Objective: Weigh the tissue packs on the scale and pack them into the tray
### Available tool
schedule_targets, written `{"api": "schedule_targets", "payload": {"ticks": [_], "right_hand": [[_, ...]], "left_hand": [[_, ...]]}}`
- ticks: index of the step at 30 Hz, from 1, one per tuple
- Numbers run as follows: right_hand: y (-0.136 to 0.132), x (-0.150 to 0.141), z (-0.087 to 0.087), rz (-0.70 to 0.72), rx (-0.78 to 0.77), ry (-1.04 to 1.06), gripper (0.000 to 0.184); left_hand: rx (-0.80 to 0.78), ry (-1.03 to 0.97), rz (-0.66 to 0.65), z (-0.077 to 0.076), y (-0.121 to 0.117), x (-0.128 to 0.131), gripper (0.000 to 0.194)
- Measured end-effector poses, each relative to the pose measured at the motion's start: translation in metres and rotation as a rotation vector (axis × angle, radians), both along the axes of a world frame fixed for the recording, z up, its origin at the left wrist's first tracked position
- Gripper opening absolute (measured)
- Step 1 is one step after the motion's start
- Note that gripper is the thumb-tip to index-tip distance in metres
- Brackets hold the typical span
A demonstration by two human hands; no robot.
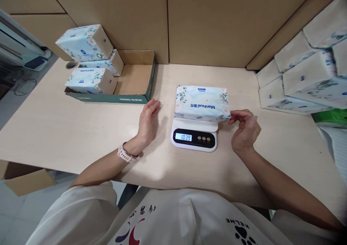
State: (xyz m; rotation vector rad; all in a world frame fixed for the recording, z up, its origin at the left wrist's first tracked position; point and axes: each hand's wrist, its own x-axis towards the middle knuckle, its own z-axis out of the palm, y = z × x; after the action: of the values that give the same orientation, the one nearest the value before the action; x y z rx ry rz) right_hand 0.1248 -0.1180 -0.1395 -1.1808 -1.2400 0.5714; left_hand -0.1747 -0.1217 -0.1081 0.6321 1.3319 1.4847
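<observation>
A pack of tissues (202,102) in light blue floral wrapping lies flat on a white digital scale (194,138). The scale's lit display reads about 103.9, beside several round buttons. To the left of the scale my left hand (148,122) rests on the table edge-down, fingers stretched out and nothing in them. My right hand (245,129) is at the pack's right end, its fingers loosely bent and apart. Its fingertips are at the pack's near right corner; whether they touch it I cannot tell.
A shallow green-sided cardboard tray (137,97) at the left holds several tissue packs (88,80), one stacked on top (84,42). More tissue packs (300,82) are piled at the right. Large cardboard boxes (206,24) wall off the table's back. An open carton (29,180) sits on the floor.
</observation>
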Motion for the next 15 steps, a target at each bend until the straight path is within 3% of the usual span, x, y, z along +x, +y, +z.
{"api": "schedule_targets", "payload": {"ticks": [15], "right_hand": [[-0.0011,0.0,-0.0008,0.02,0.059,-0.01,0.06]], "left_hand": [[-0.004,-0.001,0.003,-0.0055,0.0019,-0.0015,0.042]]}}
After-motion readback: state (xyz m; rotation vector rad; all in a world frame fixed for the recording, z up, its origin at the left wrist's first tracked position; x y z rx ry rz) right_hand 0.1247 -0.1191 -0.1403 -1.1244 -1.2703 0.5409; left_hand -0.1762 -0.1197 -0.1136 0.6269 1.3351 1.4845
